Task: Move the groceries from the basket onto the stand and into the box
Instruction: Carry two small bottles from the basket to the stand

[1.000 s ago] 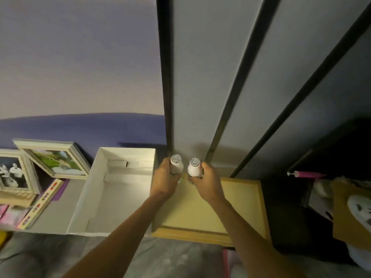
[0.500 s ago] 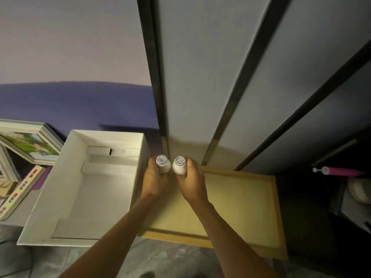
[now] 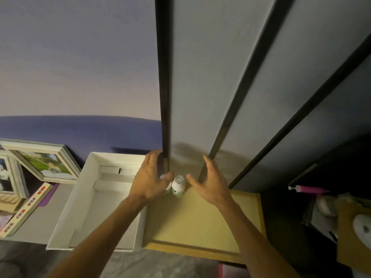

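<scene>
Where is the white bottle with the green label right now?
In the head view, the white bottle stands upright at the back of the wooden stand, between the open left hand and right hand.

— On the wooden stand [image 3: 200, 223]?
— Two small bottles, upright, side by side at the back left corner. White bottle [image 3: 178, 186] with a ridged cap and a green label in plain sight. Second bottle [image 3: 163, 176] just left of it, mostly hidden; touching or a hair apart, hard to tell. Raised lip along the front edge.
— And left of the stand?
— Lower grey surface [image 3: 40, 223]. White box [image 3: 68, 207] directly on it, open-topped, long side just beside the stand's left edge. Further left, a long pale strip [image 3: 26, 209] with red marks, partly over a purple sheet [image 3: 48, 195]. Two picture frames at the back: green-scene frame [image 3: 46, 160] near the box's far corner, another frame [image 3: 10, 177] at the left edge, cut off.
</scene>
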Action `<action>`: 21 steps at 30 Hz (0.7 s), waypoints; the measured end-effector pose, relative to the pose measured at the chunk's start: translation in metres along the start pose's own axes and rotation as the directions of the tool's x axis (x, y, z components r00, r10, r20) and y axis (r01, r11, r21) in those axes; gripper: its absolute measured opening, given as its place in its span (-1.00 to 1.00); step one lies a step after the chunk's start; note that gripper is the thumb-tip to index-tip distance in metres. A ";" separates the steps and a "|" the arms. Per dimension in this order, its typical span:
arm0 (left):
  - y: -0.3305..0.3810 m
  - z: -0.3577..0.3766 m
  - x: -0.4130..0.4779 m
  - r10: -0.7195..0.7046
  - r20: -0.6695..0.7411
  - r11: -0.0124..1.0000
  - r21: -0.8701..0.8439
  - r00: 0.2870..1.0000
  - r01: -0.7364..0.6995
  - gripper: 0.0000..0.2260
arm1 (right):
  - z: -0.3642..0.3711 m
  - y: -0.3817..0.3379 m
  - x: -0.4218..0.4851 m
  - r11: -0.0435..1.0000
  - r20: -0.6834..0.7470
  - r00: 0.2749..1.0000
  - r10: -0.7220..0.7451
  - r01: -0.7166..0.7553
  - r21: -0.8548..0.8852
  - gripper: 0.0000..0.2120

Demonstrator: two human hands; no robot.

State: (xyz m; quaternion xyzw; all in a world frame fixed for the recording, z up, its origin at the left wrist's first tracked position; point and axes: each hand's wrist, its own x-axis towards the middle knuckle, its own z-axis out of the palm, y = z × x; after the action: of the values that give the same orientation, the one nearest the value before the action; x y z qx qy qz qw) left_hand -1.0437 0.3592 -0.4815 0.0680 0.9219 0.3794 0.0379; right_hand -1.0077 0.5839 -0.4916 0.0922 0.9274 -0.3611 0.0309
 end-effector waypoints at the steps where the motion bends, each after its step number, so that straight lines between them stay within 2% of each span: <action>1: 0.010 -0.021 0.001 0.020 -0.004 0.999 0.041 1.000 -0.020 -0.27 | -0.020 -0.013 -0.001 0.999 -0.015 1.000 -0.006 0.006 -0.036 -0.05; 6: 0.062 -0.126 0.005 0.134 -0.052 0.969 0.214 0.990 -0.120 -0.16 | -0.115 -0.096 -0.017 0.979 -0.119 0.990 -0.071 0.047 -0.197 0.00; 9: 0.090 -0.185 0.001 0.174 -0.032 0.961 0.226 0.984 -0.162 -0.13 | -0.161 -0.149 -0.035 0.965 -0.192 0.975 -0.111 0.059 -0.255 0.04; 13: 0.130 -0.261 -0.013 0.257 -0.073 0.933 0.279 0.964 -0.228 -0.09 | -0.211 -0.216 -0.065 0.959 -0.262 0.956 -0.133 0.057 -0.277 0.07; 17: 0.155 -0.331 -0.039 0.306 -0.123 0.903 0.353 0.944 -0.246 -0.05 | -0.242 -0.274 -0.094 0.947 -0.257 0.951 -0.170 0.086 -0.309 0.06; 21: 0.155 -0.383 -0.073 0.284 -0.200 0.888 0.424 0.938 -0.178 -0.05 | -0.252 -0.321 -0.115 0.926 -0.227 0.943 -0.243 0.156 -0.344 0.06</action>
State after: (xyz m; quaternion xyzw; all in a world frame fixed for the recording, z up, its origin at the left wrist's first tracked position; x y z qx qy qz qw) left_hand -1.0028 0.1904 -0.0992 0.1346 0.9620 0.1905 -0.1420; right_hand -0.9548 0.5054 -0.0787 0.0379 0.9740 -0.1910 -0.1159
